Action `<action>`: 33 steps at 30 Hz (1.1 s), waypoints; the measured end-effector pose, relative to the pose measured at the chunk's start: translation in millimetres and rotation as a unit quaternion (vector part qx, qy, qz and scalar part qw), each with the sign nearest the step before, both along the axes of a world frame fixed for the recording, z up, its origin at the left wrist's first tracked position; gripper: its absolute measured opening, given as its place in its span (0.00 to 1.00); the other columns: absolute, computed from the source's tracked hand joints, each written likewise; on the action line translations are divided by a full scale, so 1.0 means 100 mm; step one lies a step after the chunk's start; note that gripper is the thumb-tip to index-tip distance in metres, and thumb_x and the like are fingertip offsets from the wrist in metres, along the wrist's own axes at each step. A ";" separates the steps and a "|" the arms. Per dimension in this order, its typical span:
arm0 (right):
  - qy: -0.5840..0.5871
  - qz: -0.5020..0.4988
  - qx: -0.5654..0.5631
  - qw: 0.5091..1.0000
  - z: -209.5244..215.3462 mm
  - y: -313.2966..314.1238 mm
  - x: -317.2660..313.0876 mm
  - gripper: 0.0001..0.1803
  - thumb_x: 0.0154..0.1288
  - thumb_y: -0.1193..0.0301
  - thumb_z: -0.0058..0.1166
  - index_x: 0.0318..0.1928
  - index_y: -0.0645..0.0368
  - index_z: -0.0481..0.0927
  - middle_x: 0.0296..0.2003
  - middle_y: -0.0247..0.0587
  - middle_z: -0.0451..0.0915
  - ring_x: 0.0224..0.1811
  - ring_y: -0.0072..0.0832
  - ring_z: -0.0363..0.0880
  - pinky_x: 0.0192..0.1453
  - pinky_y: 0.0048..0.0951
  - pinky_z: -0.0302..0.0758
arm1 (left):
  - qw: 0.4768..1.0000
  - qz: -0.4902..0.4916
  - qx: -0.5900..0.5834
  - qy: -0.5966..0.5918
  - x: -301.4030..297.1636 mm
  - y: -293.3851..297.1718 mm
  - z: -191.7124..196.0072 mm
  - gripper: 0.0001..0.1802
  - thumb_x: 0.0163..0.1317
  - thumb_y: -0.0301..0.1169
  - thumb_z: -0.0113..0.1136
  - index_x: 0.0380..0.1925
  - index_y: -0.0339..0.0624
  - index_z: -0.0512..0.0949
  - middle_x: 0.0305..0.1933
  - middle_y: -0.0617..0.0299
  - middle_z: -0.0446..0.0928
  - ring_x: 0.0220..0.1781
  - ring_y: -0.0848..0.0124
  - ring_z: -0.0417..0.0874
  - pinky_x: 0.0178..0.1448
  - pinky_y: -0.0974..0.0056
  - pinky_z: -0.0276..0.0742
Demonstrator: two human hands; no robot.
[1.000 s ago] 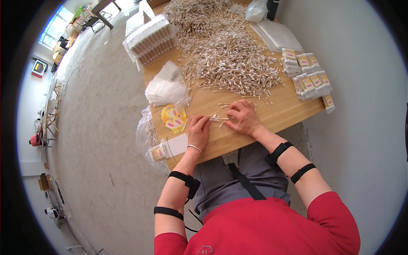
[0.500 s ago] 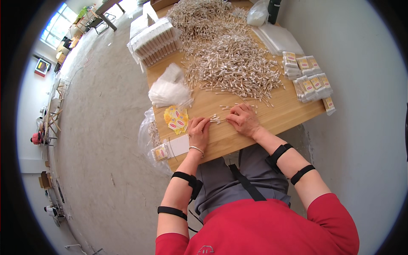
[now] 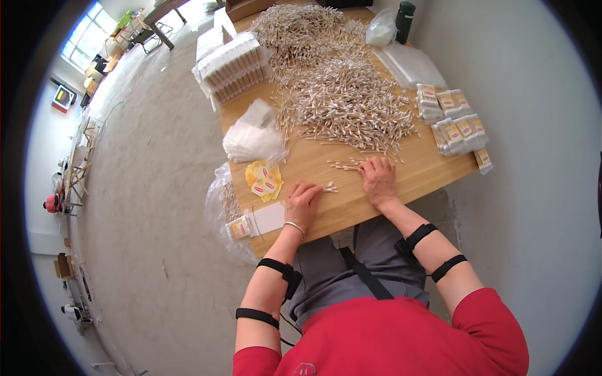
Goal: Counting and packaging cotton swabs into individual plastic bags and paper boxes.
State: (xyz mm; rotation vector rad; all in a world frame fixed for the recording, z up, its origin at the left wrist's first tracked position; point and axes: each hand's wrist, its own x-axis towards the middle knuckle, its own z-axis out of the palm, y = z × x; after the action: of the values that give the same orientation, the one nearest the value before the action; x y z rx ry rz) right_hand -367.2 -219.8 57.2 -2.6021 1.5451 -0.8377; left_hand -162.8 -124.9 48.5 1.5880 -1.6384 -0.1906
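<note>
Between the closed fingers of my left hand (image 3: pixel 303 205) is a small bundle of cotton swabs (image 3: pixel 331 187), their white tips sticking out to the right. My right hand (image 3: pixel 379 183) lies at the front edge of the big pile of cotton swabs (image 3: pixel 351 103). Its fingers are bent and pressed together over a few loose swabs (image 3: pixel 343 165), whose ends point left; the fingertips' grip is partly hidden. Left of my left hand are a white card (image 3: pixel 269 217), a filled swab pack (image 3: pixel 239 229) and a heap of yellow labels (image 3: pixel 263 179).
Clear plastic bags (image 3: pixel 254 138) lie on the table's left side, below stacked wrapped swab packs (image 3: pixel 232 66). Finished packs (image 3: pixel 461 128) stand at the right edge. Flat plastic sheets (image 3: pixel 414 66) and a dark green bottle (image 3: pixel 404 22) are at the back right, near the wall.
My right hand has moved right, away from the bundle, to the loose swabs by the pile. The left hand keeps its swabs and has shifted slightly right and nearer.
</note>
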 end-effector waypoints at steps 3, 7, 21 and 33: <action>-0.019 0.042 0.002 0.999 0.01 0.03 0.16 0.05 0.55 0.66 0.57 0.33 0.49 0.78 0.34 0.29 0.73 0.43 0.31 0.70 0.51 0.36 0.63 | 0.998 -0.057 0.020 -0.003 -0.05 0.04 0.02 0.08 0.53 0.26 0.65 0.35 0.44 0.83 0.41 0.58 0.79 0.47 0.57 0.76 0.57 0.57 0.71; -0.027 0.138 0.018 0.990 0.02 0.12 0.40 0.06 0.56 0.67 0.56 0.35 0.50 0.80 0.34 0.29 0.74 0.43 0.32 0.71 0.50 0.36 0.64 | 0.999 0.006 0.019 -0.049 -0.11 0.03 0.10 0.24 0.51 0.28 0.66 0.50 0.42 0.75 0.55 0.52 0.71 0.58 0.52 0.70 0.62 0.54 0.67; -0.082 0.176 0.080 0.978 -0.03 0.09 0.54 0.10 0.55 0.72 0.52 0.37 0.50 0.84 0.39 0.30 0.76 0.45 0.32 0.72 0.49 0.35 0.67 | 0.998 -0.004 0.055 -0.035 -0.12 0.01 0.11 0.32 0.51 0.33 0.67 0.56 0.36 0.69 0.60 0.50 0.69 0.66 0.52 0.65 0.70 0.54 0.60; -0.124 0.117 0.092 0.981 0.00 -0.02 0.32 0.05 0.55 0.73 0.56 0.33 0.53 0.83 0.34 0.35 0.76 0.42 0.36 0.73 0.47 0.37 0.69 | 0.997 -0.018 0.072 -0.030 -0.06 0.03 0.04 0.26 0.52 0.33 0.67 0.51 0.37 0.73 0.59 0.52 0.71 0.65 0.53 0.66 0.69 0.52 0.61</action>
State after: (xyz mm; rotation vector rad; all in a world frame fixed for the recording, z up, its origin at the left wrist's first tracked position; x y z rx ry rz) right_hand -335.4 -221.8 57.0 -2.3811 1.1665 -0.9078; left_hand -169.3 -122.2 52.8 1.6872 -1.7336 -0.2875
